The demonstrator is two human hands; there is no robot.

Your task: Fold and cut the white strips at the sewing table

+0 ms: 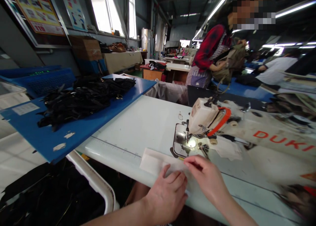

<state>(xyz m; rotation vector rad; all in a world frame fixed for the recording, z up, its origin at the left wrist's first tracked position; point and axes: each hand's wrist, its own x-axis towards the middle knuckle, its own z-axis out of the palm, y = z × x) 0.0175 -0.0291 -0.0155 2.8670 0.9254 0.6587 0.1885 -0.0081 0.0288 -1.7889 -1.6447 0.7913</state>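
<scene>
A flat white piece (151, 161), paper or cloth, lies along the front of the sewing table (128, 124). My left hand (170, 191) is over it with fingers bent, pressing and holding it against the tabletop; the part under my palm is hidden. At the piece's far right edge, the thumb and forefinger of my right hand (208, 175) are pinched together. A small yellowish strip shows by those fingertips. Just beyond them stands the white industrial sewing machine (203, 115), its lamp lighting the needle plate (181, 135). More white pieces (228, 148) lie right of the needle.
On the left, a blue board (133, 89) bears a heap of black straps or cloth parts (81, 97). Below it, a white-rimmed bin (98, 183) holds more black material. A blue crate (41, 81) stands behind. Across the table, a person in a checked apron (209, 51) holds a bag (229, 61).
</scene>
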